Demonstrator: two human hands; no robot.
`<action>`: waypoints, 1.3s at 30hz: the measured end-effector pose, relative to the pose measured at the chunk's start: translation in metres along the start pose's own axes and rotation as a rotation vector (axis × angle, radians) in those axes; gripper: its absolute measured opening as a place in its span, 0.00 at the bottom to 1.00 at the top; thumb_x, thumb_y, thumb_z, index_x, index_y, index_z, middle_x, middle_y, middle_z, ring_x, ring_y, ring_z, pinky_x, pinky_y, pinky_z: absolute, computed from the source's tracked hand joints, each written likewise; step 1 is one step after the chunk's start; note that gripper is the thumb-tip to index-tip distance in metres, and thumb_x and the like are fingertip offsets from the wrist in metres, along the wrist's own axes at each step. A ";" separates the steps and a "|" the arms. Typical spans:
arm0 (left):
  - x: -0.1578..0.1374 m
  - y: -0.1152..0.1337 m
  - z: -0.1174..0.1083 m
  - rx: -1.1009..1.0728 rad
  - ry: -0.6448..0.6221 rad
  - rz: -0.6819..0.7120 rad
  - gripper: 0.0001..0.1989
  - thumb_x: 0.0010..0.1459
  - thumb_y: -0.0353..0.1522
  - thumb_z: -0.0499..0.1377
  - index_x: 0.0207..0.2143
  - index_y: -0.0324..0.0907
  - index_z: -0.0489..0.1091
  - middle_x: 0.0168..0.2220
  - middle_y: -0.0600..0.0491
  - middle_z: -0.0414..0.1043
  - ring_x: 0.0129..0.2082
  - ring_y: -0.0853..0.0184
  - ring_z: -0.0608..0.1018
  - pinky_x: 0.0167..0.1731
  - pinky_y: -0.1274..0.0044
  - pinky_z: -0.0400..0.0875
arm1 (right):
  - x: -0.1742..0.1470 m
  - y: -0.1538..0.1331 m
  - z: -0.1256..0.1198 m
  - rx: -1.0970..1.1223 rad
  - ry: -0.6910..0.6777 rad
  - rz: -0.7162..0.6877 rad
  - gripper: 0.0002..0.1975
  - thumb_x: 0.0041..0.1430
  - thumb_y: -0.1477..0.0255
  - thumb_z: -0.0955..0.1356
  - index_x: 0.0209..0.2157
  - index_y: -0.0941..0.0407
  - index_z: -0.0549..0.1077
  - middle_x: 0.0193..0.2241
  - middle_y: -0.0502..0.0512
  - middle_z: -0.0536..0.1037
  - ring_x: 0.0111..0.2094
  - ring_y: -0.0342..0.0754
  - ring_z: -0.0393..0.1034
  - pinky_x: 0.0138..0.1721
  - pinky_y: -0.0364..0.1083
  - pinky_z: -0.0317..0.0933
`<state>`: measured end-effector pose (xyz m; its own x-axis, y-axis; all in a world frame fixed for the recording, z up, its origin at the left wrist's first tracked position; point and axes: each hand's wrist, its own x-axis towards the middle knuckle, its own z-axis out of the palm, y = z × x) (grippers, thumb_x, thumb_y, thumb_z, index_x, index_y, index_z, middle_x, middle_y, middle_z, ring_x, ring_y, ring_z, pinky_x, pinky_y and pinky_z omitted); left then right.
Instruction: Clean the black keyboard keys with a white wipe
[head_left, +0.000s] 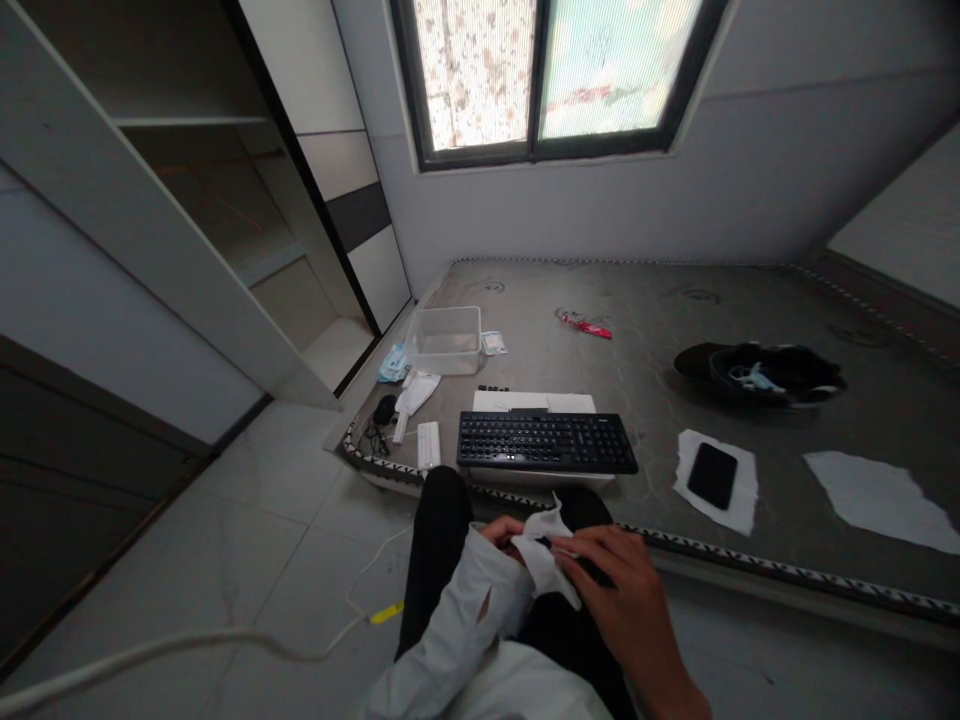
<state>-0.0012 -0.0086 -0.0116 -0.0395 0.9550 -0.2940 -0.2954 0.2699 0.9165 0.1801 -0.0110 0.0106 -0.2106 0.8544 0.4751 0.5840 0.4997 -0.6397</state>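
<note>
Head view looks down on both hands meeting over the person's lap, just in front of the mattress edge (750, 565). A crumpled white cloth (546, 555) lies between them. The left hand (501, 532), coming out of a white sleeve (465, 610), is curled closed around the cloth's left part, with the fabric bunched over its fingers. The right hand (615, 585) lies on the cloth's right side, fingers bent and pressing on it; a small dark thing shows under those fingers, but what it is cannot be told. The cloth's upper corner stands up above both hands, and a lower flap hangs down toward the dark trousers.

Just beyond the hands, on the mattress, lies a black keyboard (547, 442), with a white flat box (534, 402) behind it. A clear plastic tub (445, 340) stands farther back on the left. To the right, a black phone (712, 475) rests on a white paper sheet (739, 510), well apart from the hands.
</note>
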 end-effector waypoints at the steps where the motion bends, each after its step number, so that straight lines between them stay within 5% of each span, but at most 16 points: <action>1: 0.000 0.000 -0.001 0.007 0.004 0.010 0.07 0.36 0.32 0.72 0.21 0.43 0.77 0.23 0.55 0.80 0.24 0.65 0.76 0.30 0.74 0.67 | -0.001 0.001 0.001 0.014 -0.026 0.020 0.07 0.65 0.62 0.70 0.42 0.45 0.81 0.34 0.50 0.81 0.36 0.51 0.74 0.42 0.52 0.58; 15: -0.003 0.011 0.003 0.025 -0.019 0.049 0.11 0.37 0.37 0.71 0.19 0.41 0.74 0.19 0.52 0.74 0.20 0.68 0.68 0.25 0.74 0.59 | 0.000 0.004 0.008 0.387 -0.163 0.364 0.14 0.63 0.56 0.69 0.45 0.45 0.82 0.41 0.53 0.83 0.44 0.53 0.76 0.48 0.50 0.64; 21: 0.001 0.011 0.003 0.086 -0.018 0.070 0.09 0.34 0.36 0.70 0.17 0.41 0.75 0.20 0.49 0.77 0.21 0.66 0.72 0.25 0.74 0.64 | 0.002 0.005 0.009 0.430 -0.178 0.426 0.15 0.59 0.57 0.71 0.44 0.49 0.83 0.38 0.54 0.82 0.40 0.52 0.75 0.44 0.47 0.65; 28: 0.005 -0.008 0.000 0.161 0.081 0.088 0.11 0.36 0.38 0.68 0.18 0.42 0.72 0.16 0.55 0.69 0.17 0.71 0.64 0.21 0.77 0.55 | 0.005 0.008 0.016 0.431 -0.195 0.518 0.15 0.57 0.58 0.72 0.43 0.51 0.82 0.33 0.52 0.80 0.35 0.51 0.72 0.40 0.46 0.65; 35: 0.013 -0.026 -0.003 0.157 0.232 0.073 0.10 0.36 0.38 0.65 0.19 0.41 0.70 0.14 0.61 0.62 0.16 0.76 0.58 0.20 0.81 0.48 | 0.009 0.044 0.042 0.559 0.020 0.595 0.17 0.57 0.56 0.72 0.40 0.54 0.75 0.38 0.57 0.80 0.39 0.51 0.74 0.38 0.46 0.67; 39: 0.019 -0.037 -0.012 0.125 0.264 0.043 0.11 0.34 0.37 0.64 0.18 0.41 0.68 0.14 0.61 0.63 0.16 0.77 0.58 0.21 0.80 0.46 | 0.027 0.075 0.060 0.508 -0.009 0.589 0.18 0.57 0.55 0.71 0.40 0.55 0.76 0.37 0.58 0.81 0.40 0.53 0.76 0.40 0.48 0.69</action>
<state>-0.0024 -0.0020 -0.0545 -0.3014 0.9051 -0.2999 -0.1685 0.2590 0.9511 0.1714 0.0585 -0.0610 0.0155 0.9993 -0.0326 0.1709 -0.0348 -0.9847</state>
